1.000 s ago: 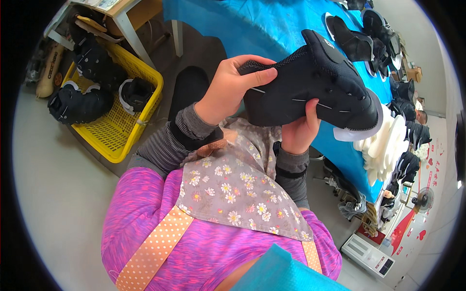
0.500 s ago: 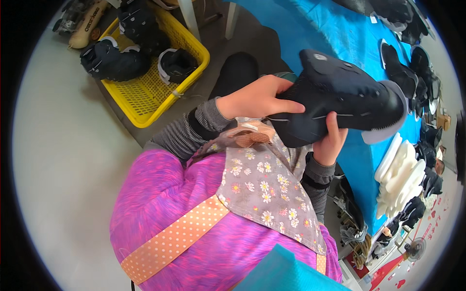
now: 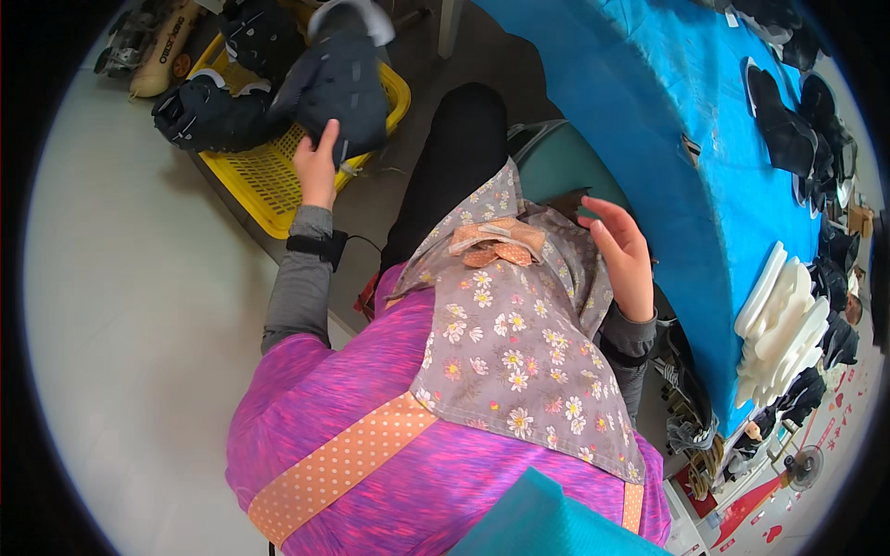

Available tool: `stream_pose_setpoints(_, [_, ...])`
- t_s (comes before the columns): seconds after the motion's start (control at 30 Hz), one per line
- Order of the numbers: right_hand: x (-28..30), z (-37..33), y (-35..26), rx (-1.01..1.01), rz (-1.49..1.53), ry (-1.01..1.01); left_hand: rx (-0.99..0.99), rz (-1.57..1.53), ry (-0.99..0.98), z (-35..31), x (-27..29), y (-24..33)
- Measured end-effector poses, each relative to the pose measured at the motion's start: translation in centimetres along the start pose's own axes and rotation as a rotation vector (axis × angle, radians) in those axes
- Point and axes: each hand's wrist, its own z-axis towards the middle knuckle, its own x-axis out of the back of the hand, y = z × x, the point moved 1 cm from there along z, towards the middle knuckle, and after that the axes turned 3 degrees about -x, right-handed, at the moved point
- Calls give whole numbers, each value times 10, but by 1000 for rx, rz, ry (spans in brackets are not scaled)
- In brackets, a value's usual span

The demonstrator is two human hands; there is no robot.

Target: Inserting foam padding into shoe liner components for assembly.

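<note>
Head view: nearest, I see the right hand (image 3: 627, 264) half open, nothing visible in it, beside the apron (image 3: 510, 324). Farther out, the left hand (image 3: 316, 171) grips a black shoe (image 3: 341, 93) by its near end; the long axis runs away from that grip. Below lies the yellow basket (image 3: 397, 104); contact I cannot tell. Other black shoes (image 3: 215, 116) crowd its left side.

Bright light (dark, curved edges)
</note>
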Motion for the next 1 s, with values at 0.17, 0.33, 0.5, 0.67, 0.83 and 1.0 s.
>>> stream_pose_setpoints(0.17, [3,-15,9,-42,-77,4,40,169,403,51,27,-71])
stream_pose_setpoints(0.33, [17,-28,15,-68,-172,13,-68,-13,360,41,-6,-55])
stream_pose_setpoints(0.5, [16,-30,11,-82,-163,75,-143,-19,299,29,-34,-23])
stream_pose_setpoints(0.67, [9,-33,11,-46,-262,22,36,60,576,71,-32,-57])
stream_pose_setpoints(0.83, [11,-39,24,-90,-280,17,313,269,675,108,-26,-101])
stream_pose_setpoints(1.0, [12,-48,31,-155,-353,39,536,625,632,136,-31,-128])
